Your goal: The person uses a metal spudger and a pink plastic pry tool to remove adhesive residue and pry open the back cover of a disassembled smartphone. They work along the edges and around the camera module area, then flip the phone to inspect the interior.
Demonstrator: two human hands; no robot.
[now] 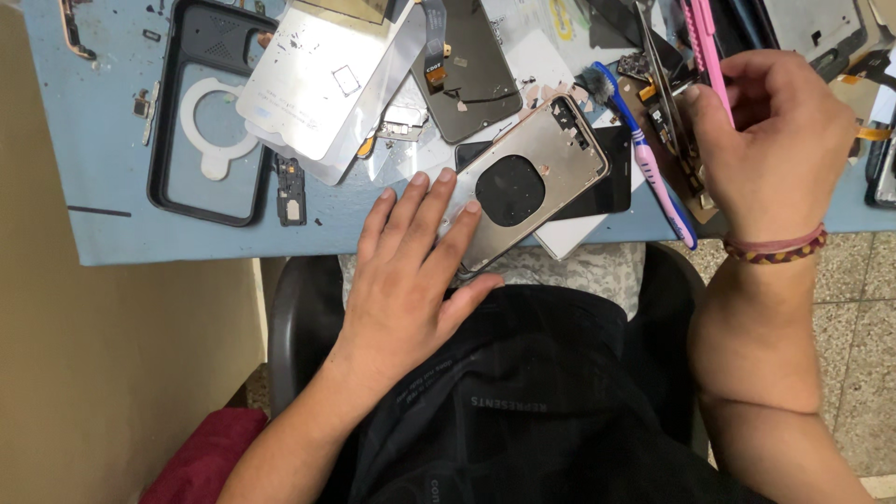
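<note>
Left hand lies flat, fingers spread, pinning the gold metal phone back housing at the blue table's near edge. Right hand pinches pink-handled tweezers — a slip could send the housing off the edge.

Soft, even indoor light falls from above, leaving only faint shadows under the left hand. Mild glare whitens the clear plastic sheet. The right hand is slightly motion-blurred; edges bend little
</note>
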